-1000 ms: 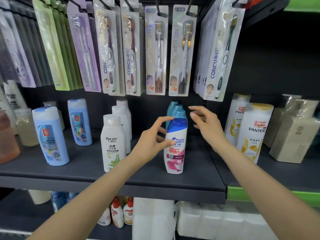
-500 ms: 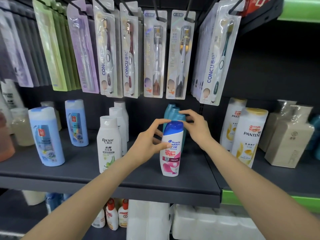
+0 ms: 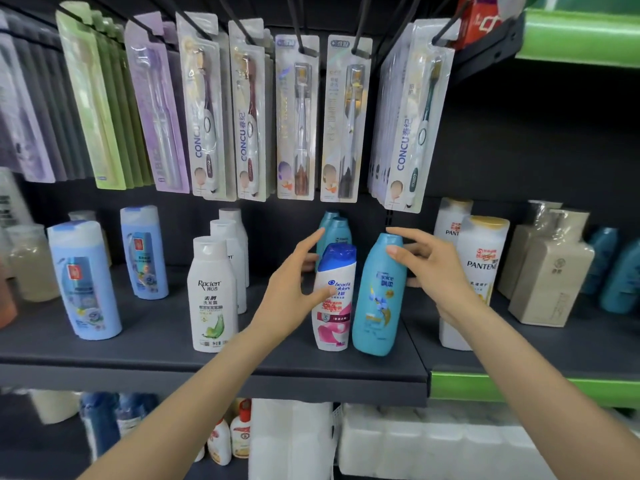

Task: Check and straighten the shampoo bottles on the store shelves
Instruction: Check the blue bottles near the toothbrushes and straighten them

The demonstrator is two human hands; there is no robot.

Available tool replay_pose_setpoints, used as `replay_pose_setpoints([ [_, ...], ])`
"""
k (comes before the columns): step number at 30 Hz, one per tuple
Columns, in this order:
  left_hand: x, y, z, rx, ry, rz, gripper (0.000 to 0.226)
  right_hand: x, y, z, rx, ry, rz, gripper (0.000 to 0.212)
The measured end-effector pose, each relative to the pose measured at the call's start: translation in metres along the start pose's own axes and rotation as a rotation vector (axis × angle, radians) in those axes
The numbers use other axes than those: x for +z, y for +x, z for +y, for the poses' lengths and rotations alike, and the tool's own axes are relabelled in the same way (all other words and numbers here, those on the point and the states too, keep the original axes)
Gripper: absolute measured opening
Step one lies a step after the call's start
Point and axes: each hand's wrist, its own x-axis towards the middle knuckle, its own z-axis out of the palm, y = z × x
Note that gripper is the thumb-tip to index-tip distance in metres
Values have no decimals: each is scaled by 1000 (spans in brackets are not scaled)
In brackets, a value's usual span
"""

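Two bottles at shelf [image 3: 242,362] front: H&S [image 3: 333,299] upright, teal [image 3: 379,296] leaning. My left hand [image 3: 294,292] spread loose beside H&S, right [image 3: 433,268] pinches teal's cap; other rows left to check imo

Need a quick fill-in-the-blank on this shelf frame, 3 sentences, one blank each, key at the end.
1. The right hand holds a teal bottle near its ____.
2. The head & shoulders bottle stands directly to the ____ of the teal bottle in the picture.
3. The packs hanging on hooks above the shelf hold ____.

Missing words: cap; left; toothbrushes
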Motion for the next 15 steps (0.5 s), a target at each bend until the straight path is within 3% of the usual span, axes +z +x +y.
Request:
replay_pose_setpoints([
  [2,-2,1,2,58,45,86,79,-5,-7,-8,43,86,-9,24],
  [7,-10,-1,23,195,110,220,35,-4,-12,-25,81,257,-9,22],
  [11,-25,-5,45,84,-26,41,22,8,-10,-33,95,446,13,24],
  [15,-44,-10,46,-66,-150,-133,35,19,-11,-36,104,639,33,27],
])
